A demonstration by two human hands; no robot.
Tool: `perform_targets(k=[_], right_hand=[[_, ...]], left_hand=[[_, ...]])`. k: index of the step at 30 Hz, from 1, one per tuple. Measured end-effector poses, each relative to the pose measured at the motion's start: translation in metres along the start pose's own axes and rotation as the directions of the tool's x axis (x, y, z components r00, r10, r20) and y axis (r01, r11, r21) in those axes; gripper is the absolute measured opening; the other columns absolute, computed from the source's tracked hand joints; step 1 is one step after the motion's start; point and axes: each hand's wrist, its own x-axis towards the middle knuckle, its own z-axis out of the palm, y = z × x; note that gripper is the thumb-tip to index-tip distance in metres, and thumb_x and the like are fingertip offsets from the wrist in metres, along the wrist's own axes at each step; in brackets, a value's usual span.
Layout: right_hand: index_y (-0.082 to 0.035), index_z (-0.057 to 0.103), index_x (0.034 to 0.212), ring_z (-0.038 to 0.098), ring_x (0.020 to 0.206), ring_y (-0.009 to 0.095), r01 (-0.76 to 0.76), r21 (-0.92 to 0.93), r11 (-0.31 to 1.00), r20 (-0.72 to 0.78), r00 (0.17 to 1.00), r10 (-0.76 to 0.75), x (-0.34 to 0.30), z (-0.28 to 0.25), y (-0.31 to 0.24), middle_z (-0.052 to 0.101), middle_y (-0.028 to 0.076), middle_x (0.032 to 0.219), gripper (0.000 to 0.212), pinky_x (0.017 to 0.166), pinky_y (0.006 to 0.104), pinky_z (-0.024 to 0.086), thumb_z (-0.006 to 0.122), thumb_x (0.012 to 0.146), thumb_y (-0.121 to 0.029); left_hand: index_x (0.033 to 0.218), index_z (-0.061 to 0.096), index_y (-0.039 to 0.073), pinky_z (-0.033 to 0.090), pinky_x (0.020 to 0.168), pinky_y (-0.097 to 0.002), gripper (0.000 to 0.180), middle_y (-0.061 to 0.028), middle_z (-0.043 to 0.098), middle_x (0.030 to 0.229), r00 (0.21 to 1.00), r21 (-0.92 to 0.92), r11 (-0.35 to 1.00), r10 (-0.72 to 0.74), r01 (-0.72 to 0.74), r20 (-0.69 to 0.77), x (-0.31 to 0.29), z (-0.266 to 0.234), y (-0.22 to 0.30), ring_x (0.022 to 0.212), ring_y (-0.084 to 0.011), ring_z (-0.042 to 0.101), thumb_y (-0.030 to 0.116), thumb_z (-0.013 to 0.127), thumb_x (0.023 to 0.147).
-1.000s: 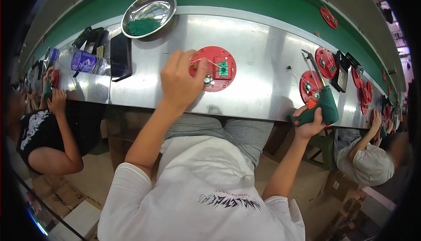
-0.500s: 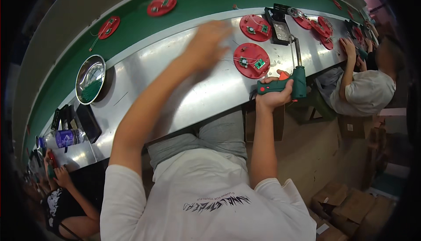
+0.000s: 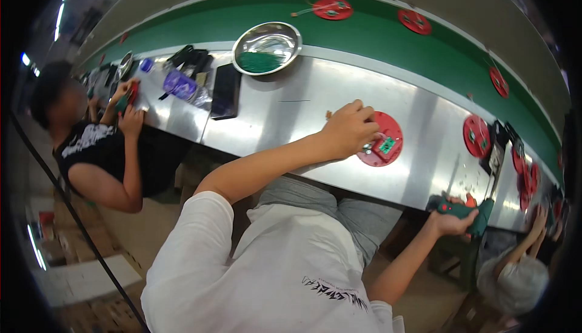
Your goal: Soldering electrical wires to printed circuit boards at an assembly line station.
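Note:
My left hand (image 3: 351,130) is closed on the left edge of a round red disc (image 3: 393,128) lying on the metal bench; the fingers cover part of it. The disc carries a small green circuit board (image 3: 387,145) and thin wires. In my right hand (image 3: 453,223), at the bench's front edge, is a green soldering gun (image 3: 479,216) with a red trigger. Its metal tip end points toward the back of the bench. Another red disc (image 3: 477,136) lies farther right, beside a dark tray (image 3: 496,151).
A steel bowl (image 3: 295,37) of green wires stands at the back. Left of it are a black box (image 3: 225,93) and a purple-labelled bottle (image 3: 180,84). Red discs lie on the green belt (image 3: 370,15) behind. Co-workers sit at left (image 3: 100,151) and right (image 3: 515,278).
My view has swung left. My left hand has come down onto the nearer red disc, which now lies farther left of the other one. My right hand still holds the soldering gun.

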Motion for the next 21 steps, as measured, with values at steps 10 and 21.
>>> perform_targets(k=[10, 21], right_hand=[[0.006, 0.061, 0.109, 0.050, 0.055, 0.021, 0.034, -0.121, 0.992, 0.027, 0.999, -0.031, -0.010, 0.016, -0.004, 0.055, 0.010, 0.059, 0.052, 0.059, 0.0312, 0.044, 0.039, 0.101, -0.041], [0.006, 0.062, 0.109, 0.049, 0.055, 0.021, 0.022, -0.129, 0.991, 0.023, 1.000, -0.020, -0.015, 0.019, -0.006, 0.054, 0.010, 0.059, 0.052, 0.059, 0.0332, 0.045, 0.039, 0.102, -0.040]], left_hand=[[0.107, 0.071, 0.009, 0.049, 0.090, -0.0405, 0.026, -0.0101, 0.066, 0.106, 0.974, -0.177, 0.969, -0.139, 0.171, 0.182, -0.034, -0.094, -0.059, 0.100, -0.0311, 0.060, 0.020, 0.073, 0.083], [0.090, 0.068, 0.004, 0.047, 0.089, -0.0453, 0.011, -0.0154, 0.065, 0.097, 0.826, 0.374, 0.856, -0.476, 0.357, 0.300, -0.018, -0.160, -0.216, 0.101, -0.0346, 0.060, 0.011, 0.067, 0.082]])
